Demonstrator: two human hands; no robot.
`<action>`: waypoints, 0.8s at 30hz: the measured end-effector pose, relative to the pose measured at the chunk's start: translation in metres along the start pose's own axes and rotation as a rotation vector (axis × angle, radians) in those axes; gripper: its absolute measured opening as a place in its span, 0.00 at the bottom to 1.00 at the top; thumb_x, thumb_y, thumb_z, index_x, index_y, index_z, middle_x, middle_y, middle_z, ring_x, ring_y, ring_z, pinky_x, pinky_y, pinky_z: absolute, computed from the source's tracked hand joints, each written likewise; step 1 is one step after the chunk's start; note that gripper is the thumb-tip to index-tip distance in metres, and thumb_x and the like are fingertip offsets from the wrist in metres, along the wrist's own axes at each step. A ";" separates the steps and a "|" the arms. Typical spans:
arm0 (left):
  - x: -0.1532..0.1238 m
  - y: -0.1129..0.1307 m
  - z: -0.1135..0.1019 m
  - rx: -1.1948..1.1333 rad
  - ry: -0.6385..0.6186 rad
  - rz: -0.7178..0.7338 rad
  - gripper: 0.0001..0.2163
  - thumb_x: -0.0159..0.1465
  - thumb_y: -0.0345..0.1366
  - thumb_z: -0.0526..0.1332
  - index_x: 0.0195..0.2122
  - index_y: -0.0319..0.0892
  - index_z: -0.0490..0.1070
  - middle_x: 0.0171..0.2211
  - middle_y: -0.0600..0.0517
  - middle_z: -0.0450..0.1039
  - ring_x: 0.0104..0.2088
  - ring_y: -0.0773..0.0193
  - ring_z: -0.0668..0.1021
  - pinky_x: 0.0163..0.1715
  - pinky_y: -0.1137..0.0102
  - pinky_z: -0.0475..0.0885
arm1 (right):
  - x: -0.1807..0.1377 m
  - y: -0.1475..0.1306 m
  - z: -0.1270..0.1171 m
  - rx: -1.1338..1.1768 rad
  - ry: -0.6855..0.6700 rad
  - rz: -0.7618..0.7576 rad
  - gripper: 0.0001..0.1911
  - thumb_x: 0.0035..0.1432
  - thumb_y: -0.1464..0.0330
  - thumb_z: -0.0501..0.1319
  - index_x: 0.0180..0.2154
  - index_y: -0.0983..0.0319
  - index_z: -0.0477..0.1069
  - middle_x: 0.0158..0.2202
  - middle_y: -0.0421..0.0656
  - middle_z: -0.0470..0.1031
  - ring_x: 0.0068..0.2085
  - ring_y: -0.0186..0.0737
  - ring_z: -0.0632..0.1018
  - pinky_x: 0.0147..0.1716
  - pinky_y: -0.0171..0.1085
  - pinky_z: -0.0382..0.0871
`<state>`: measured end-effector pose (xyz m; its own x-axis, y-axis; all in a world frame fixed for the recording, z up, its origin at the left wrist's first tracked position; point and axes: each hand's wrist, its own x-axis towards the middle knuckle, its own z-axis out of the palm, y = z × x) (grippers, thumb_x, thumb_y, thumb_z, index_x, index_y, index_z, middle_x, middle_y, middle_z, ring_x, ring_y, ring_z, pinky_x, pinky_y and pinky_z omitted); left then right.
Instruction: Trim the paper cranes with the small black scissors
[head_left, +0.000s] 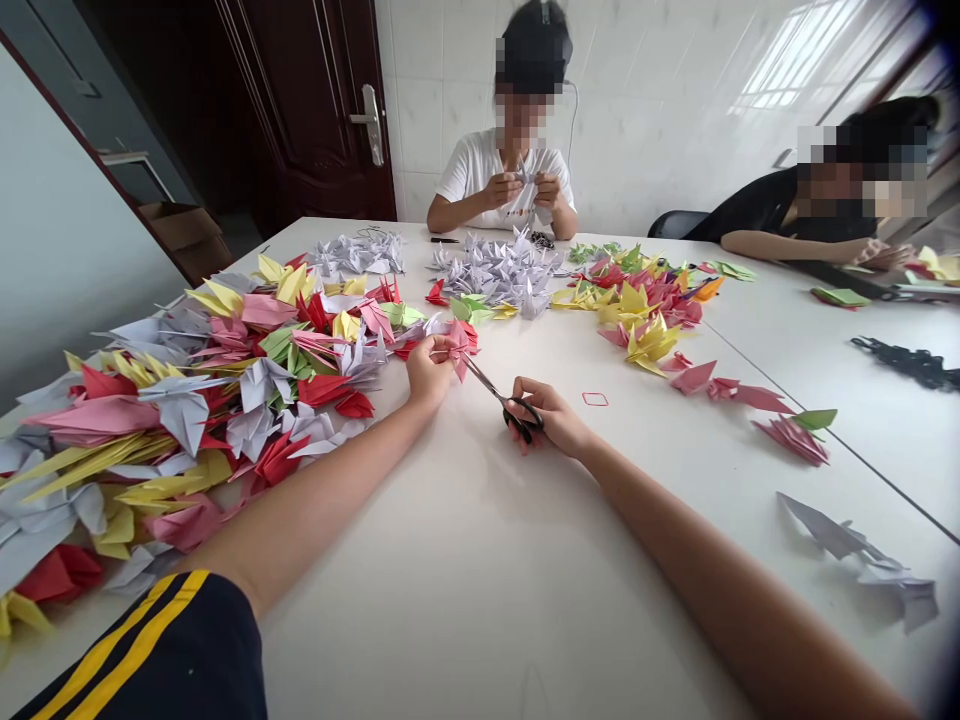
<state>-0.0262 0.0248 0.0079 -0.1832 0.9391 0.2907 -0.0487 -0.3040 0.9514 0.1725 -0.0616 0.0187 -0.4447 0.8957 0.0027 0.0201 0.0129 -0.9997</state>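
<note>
My left hand (429, 372) is closed on a pink folded paper crane (458, 345), held just above the white table (480, 570). My right hand (553, 415) grips the black handles of a pair of scissors (501, 398). The scissor blades point up-left and their tips reach the pink crane. A large heap of folded paper cranes (202, 400) in pink, yellow, red, green and pale lilac lies to the left of my left hand.
Lilac cranes (499, 272) and a mixed coloured pile (637, 300) lie further back. A small red rubber band (595, 399) lies right of my right hand. Loose cranes (795, 435) and grey ones (862, 555) sit at right. Two other people sit across the table; one folds paper.
</note>
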 end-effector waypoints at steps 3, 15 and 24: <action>-0.002 0.004 0.001 -0.011 -0.029 0.020 0.07 0.48 0.22 0.62 0.27 0.39 0.72 0.29 0.53 0.75 0.32 0.66 0.79 0.36 0.72 0.74 | 0.001 -0.001 0.001 0.008 0.014 0.010 0.22 0.59 0.51 0.65 0.31 0.58 0.57 0.21 0.37 0.76 0.17 0.37 0.75 0.11 0.29 0.58; -0.005 0.001 0.003 0.105 -0.052 0.133 0.10 0.48 0.20 0.55 0.25 0.40 0.72 0.27 0.54 0.76 0.30 0.66 0.79 0.31 0.75 0.72 | 0.002 0.002 0.004 -0.032 0.091 -0.004 0.23 0.55 0.51 0.67 0.30 0.58 0.57 0.20 0.36 0.74 0.17 0.34 0.74 0.12 0.28 0.57; -0.005 0.002 0.003 0.101 -0.030 0.153 0.10 0.49 0.20 0.55 0.25 0.41 0.71 0.26 0.54 0.75 0.29 0.67 0.79 0.32 0.74 0.73 | 0.002 0.002 0.004 -0.040 0.087 -0.018 0.22 0.56 0.52 0.67 0.30 0.58 0.58 0.21 0.36 0.75 0.16 0.33 0.73 0.12 0.28 0.56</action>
<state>-0.0229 0.0197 0.0083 -0.1515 0.8879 0.4345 0.0766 -0.4277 0.9007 0.1681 -0.0615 0.0167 -0.3655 0.9305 0.0247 0.0490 0.0457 -0.9977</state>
